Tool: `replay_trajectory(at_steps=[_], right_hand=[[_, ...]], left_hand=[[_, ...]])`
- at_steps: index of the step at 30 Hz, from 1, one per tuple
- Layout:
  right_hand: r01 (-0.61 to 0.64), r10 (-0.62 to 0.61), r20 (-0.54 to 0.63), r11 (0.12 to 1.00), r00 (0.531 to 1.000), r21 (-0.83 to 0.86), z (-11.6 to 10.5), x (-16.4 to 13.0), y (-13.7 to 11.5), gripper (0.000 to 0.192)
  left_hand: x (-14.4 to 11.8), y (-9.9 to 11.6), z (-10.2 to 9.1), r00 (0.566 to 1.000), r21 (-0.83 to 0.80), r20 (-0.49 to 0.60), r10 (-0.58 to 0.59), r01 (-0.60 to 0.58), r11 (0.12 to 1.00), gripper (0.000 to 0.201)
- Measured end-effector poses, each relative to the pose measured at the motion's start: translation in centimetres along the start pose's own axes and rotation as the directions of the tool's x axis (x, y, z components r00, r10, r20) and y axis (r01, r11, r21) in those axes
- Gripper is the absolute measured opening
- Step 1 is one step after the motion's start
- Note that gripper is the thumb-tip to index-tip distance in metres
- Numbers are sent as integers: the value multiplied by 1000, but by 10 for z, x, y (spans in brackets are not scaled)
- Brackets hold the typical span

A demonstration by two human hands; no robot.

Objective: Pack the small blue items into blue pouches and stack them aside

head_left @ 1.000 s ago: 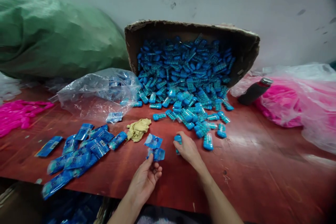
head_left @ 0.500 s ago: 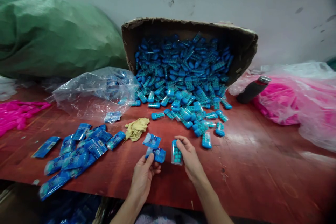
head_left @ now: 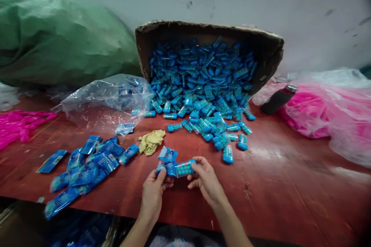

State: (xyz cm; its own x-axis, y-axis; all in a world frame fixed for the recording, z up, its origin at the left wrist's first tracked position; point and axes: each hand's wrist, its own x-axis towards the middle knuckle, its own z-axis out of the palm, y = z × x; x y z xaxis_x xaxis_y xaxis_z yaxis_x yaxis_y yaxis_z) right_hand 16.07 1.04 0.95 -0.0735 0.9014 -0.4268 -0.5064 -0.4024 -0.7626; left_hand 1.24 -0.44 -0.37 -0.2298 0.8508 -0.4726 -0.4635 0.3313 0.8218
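1. Blue film makes up the pouch (head_left: 171,169), which the left hand (head_left: 153,193) pinches between thumb and fingers.
2. Blue cap in its fingers, the right hand (head_left: 208,183) grasps a bottle (head_left: 185,168) of green balls, its clear end pointing left at the pouch.
3. Half a second ago the bottle stood apart from the pouch, cap away from the body; now it lies sideways and the two meet.
4. A second ago the right hand was farther from the left, its bottle largely covered by the fingers; the left hand's pinch is unchanged.
5. The flat packet (head_left: 167,154) just beyond the pouch lies as it did, near the yellow cloth (head_left: 152,142).
6. Whether the bottle's end is inside the pouch or only against it, I cannot tell; nor whether packet and pouch touch.
7. Some fingertips of the left hand are hidden behind the pouch.
8. Deep in the box (head_left: 141,52), the heaped bottles blur into shadow.
9. The frame's left edge cuts off the green sack (head_left: 63,42) and the pink heap (head_left: 17,125).
10. Below the table (head_left: 284,185), at lower left, dark blue shapes are hard to make out.
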Motion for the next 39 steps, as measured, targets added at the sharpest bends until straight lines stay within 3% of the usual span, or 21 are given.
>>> replay_trajectory(at_steps=[5, 13, 18, 21, 24, 27, 29, 32, 34, 36, 39], right_hand=[[-50, 44, 79, 997, 996, 64, 0, -7, 0, 32], [-41, 36, 71, 997, 997, 62, 5, -15, 3, 41], [75, -76, -2, 987, 997, -139, 7, -15, 21, 38], [239, -258, -3, 897, 966, -372, 8, -18, 33, 29], [450, -481, 100, 700, 871, -555, 10, -26, 38, 25], [550, -531, 217, 620, 819, -560, 12, -31, 35, 32], [534, -489, 235, 669, 840, -517, 13, -30, 33, 30], [404, -362, 178, 822, 915, -401, 12, -22, 33, 23], [311, -280, 143, 902, 949, -300, 9, -17, 35, 34], [261, -230, 142, 929, 963, -261, 7, -15, 35, 53], [266, -210, 189, 899, 959, -349, 5, -16, 29, 68]], left_hand=[[1, 5, -2, 999, -41, 36, 6, -5, 999, 21], [1, 4, -6, 999, -58, 40, 26, -23, 998, 21], [-2, 3, 1, 997, -100, 40, -64, 68, 993, 24], [-6, 4, 8, 987, -134, 83, -134, 144, 980, 26], [-6, 8, 12, 982, -146, 82, -169, 179, 973, 26], [-4, 14, 10, 959, -126, 134, -251, 268, 955, 21], [-2, 17, 6, 930, -110, 203, -307, 334, 936, 15], [0, 21, -1, 886, -101, 335, -319, 371, 923, 8], [0, 24, -4, 851, -88, 423, -311, 380, 921, 9], [1, 27, -5, 814, -52, 485, -320, 393, 918, 14], [2, 33, -3, 768, 18, 542, -341, 395, 919, 20]])
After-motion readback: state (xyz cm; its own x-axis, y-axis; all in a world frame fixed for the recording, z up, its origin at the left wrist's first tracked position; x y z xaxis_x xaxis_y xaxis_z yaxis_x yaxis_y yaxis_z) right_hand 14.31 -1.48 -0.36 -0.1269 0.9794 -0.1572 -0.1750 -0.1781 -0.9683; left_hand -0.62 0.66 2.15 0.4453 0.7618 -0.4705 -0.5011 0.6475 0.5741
